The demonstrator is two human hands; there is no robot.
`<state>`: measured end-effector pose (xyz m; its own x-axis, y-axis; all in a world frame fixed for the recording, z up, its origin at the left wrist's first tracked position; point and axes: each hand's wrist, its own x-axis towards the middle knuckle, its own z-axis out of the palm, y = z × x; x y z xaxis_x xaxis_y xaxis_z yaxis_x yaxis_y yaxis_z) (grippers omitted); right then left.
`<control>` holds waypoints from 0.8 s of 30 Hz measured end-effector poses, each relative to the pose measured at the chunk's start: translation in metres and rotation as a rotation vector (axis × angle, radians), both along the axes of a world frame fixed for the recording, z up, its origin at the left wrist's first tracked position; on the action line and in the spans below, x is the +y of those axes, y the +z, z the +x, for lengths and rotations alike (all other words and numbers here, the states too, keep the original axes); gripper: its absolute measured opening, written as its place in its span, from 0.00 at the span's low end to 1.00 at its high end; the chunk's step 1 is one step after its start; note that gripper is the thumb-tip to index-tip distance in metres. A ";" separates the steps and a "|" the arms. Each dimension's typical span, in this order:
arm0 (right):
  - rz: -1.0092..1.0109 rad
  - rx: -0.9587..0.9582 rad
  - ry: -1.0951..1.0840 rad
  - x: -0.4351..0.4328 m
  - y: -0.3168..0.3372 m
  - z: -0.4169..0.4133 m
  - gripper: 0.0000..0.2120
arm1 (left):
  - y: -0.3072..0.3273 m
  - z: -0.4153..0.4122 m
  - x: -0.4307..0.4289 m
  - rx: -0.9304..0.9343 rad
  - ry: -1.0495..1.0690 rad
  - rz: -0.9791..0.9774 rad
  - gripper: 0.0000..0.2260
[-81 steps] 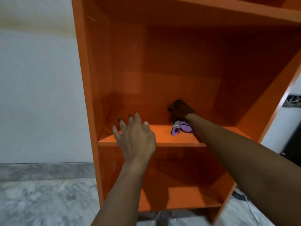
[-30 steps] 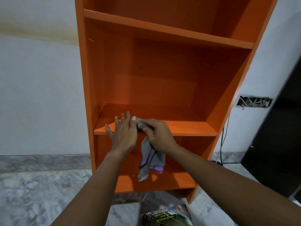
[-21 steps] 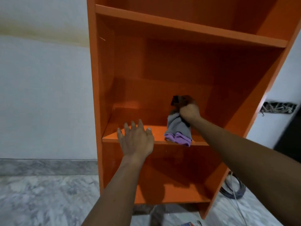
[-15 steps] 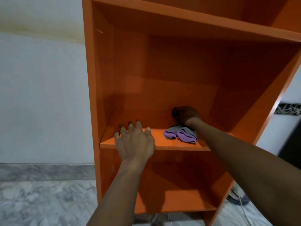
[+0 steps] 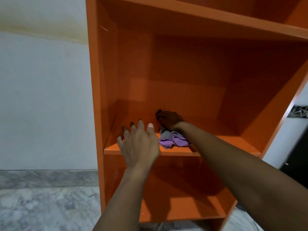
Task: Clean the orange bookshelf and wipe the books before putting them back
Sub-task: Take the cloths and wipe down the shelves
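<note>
The orange bookshelf (image 5: 183, 67) fills the view, and its shelves hold no books. My right hand (image 5: 169, 120) reaches deep into the middle compartment and grips a grey and purple cloth (image 5: 173, 140) that lies bunched on the middle shelf board (image 5: 233, 144). My left hand (image 5: 139, 144) hovers at the front left edge of that board with its fingers spread and holds nothing. No books are in view.
A white wall (image 5: 45, 97) stands left of the bookshelf above a grey marble skirting and marble floor (image 5: 46, 209). The lower shelf (image 5: 183, 209) is bare. To the right are a dark opening (image 5: 298, 155) and a wall recess with wires (image 5: 300, 112).
My right hand brought the cloth from the shelf's front edge up the back panel and down onto the board, then slid it leftward. My left hand stayed near the front edge.
</note>
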<state>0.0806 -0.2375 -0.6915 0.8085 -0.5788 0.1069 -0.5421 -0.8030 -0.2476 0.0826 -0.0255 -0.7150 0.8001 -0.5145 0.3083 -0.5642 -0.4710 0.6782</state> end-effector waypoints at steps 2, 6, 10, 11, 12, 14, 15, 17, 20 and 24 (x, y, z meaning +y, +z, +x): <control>0.026 -0.010 0.051 0.018 0.000 0.004 0.20 | 0.001 0.002 0.001 0.035 -0.010 -0.045 0.25; 0.050 -0.022 0.150 0.056 -0.002 0.003 0.21 | -0.002 0.010 0.009 0.063 -0.082 -0.149 0.24; 0.058 -0.068 0.275 0.095 -0.003 -0.014 0.22 | -0.009 0.017 0.035 -0.049 -0.157 -0.180 0.24; 0.049 -0.071 0.299 0.106 -0.002 -0.017 0.20 | -0.009 0.019 0.045 -0.077 -0.151 -0.180 0.23; 0.042 -0.079 0.318 0.113 -0.003 -0.018 0.19 | -0.009 0.020 0.053 -0.103 -0.146 -0.187 0.22; 0.018 -0.099 0.357 0.132 -0.005 -0.022 0.18 | -0.005 0.019 0.075 -0.147 -0.120 -0.214 0.21; 0.002 -0.104 0.373 0.141 -0.007 -0.024 0.18 | -0.004 0.019 0.084 -0.182 -0.105 -0.226 0.20; -0.031 -0.134 0.410 0.157 -0.014 -0.027 0.17 | -0.003 0.016 0.100 -0.266 -0.075 -0.246 0.18; -0.078 -0.227 0.450 0.179 -0.019 -0.033 0.15 | -0.001 0.012 0.117 -0.341 -0.002 -0.312 0.12; -0.143 -0.340 0.520 0.204 -0.030 -0.046 0.18 | 0.001 0.008 0.132 -0.221 0.090 -0.383 0.15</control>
<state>0.0349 -0.0339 -0.7215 0.8872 -0.0803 0.4543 0.0179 -0.9780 -0.2078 0.0911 0.1066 -0.7142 0.7302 -0.2609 0.6315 -0.6832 -0.2633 0.6811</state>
